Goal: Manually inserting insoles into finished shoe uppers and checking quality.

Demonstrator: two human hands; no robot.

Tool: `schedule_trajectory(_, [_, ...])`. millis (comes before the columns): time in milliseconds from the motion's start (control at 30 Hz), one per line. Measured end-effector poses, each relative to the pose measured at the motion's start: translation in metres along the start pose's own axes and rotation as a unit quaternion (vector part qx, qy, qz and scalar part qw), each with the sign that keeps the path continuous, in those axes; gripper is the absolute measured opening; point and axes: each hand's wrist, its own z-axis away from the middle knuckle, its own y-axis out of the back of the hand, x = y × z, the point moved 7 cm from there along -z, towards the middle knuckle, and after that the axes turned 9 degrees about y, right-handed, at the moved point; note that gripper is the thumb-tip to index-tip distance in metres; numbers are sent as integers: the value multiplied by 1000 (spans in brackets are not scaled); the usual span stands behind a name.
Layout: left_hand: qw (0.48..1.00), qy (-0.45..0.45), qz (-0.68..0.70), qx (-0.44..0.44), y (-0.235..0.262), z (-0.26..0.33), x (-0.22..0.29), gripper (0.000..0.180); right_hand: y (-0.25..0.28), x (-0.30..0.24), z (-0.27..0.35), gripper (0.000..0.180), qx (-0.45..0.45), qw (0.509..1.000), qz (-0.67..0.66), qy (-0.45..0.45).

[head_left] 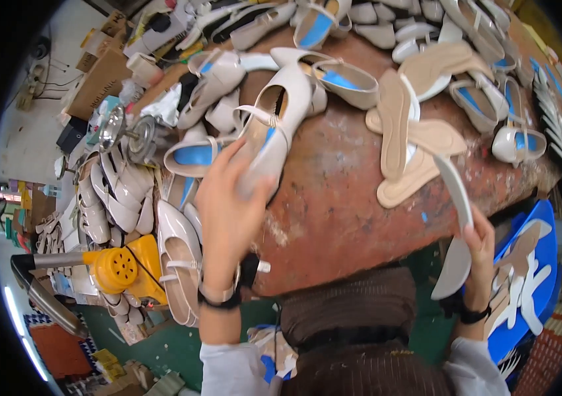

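A glossy beige shoe (289,99) with a thin strap lies at the left of the worktable, toe pointing away from me. My left hand (231,198) is closed about its heel end, the fingers slightly blurred by motion. Blue lining shows inside this shoe. At the right, over the table's near edge, my right hand (481,245) pinches a pale grey-white insole (454,267). One curved part rises above the fingers and another hangs below; whether this is one piece or two I cannot tell. Beyond it lie several tan insoles (396,125), overlapping in a loose pile.
More beige shoes crowd the back and left of the reddish, stained tabletop (334,218). A yellow hot-air machine (122,269) with a metal tube stands at lower left. A blue bin (548,231) of insoles sits at lower right. Cardboard boxes (99,82) stand at the far left.
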Motion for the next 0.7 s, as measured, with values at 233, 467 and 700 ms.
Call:
schedule_trajectory(233, [980, 48, -59, -182, 0, 174, -47, 22, -97, -34, -8, 43, -298, 839, 348, 294])
schedule_trajectory(467, [992, 64, 89, -64, -39, 211, -105, 87, -181, 23, 17, 32, -432, 758, 330, 361])
schedule_trajectory(700, [968, 103, 222, 50, -46, 228, -119, 138, -261, 50, 50, 22, -518, 766, 166, 343])
